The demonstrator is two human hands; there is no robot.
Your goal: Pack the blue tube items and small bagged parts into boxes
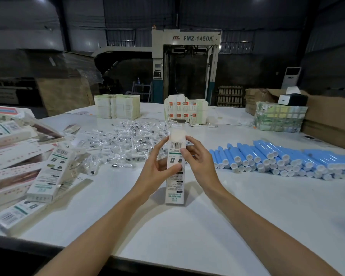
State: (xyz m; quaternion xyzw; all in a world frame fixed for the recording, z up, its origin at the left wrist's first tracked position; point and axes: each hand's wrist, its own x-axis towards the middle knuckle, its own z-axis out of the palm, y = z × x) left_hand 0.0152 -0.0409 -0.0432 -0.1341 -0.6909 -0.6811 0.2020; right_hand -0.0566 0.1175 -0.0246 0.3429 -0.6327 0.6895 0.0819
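Packing station, head view. The box (175,176) stands upright with its lower end on the surface (187,226), probably so the top faces up for loading; its top flap is blurred. The left grip (157,168) clasps the box's middle, thumb across the printed front, to steady it. The right grip (197,158) pinches the upper part beside the barcode, apparently to work the flap. The blue tubes (283,158) lie stacked right of the box, the small bagged parts (126,142) strewn behind it, and other boxes (50,172) heaped to its left.

On the counter (247,206) | upright box (174,188) centre | box pile (28,166) left | tubes (287,158) right | bagged parts (124,140) behind | carton stacks (118,106) far edge
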